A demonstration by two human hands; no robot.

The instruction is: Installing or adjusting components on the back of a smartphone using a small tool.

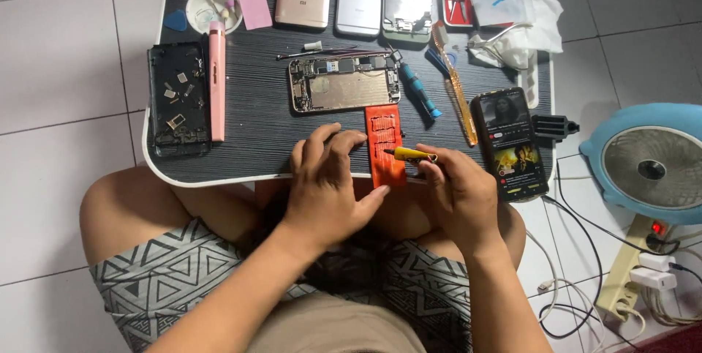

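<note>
A small yellow-handled tool [411, 154] is being pinched at its right end between the fingertips of the right hand [457, 196], which is closed on it. The tool is being held with its long axis running left to right, its free end pointing left over the orange bit holder [385, 145]. That holder is lying flat near the front edge of the bench [256, 119], its own long axis running away from the person, so the tool is being carried crosswise above it. The left hand [329, 181] is being rested with its fingers spread and flat on the bench, fingertips just beside the holder's left edge and the thumb reaching toward its near end; nothing is being gripped by it. Of the two hands, the right is the nearer to the tool, and the left is the nearer to the holder.

Just beyond the holder, an opened phone body [344, 84] with exposed internals is being kept at the middle of the bench, its long axis left to right. A blue screwdriver [418, 91] is lying to its right, and a lit phone [510, 144] is being propped at the right edge. A black phone frame [178, 98] and a pink tool [217, 79] are lying at the left.

The bench is a low, dark, wood-grained lap table set over the crossed legs, on a white tiled floor [58, 60]. A blue fan [647, 163] is standing to the right.
</note>
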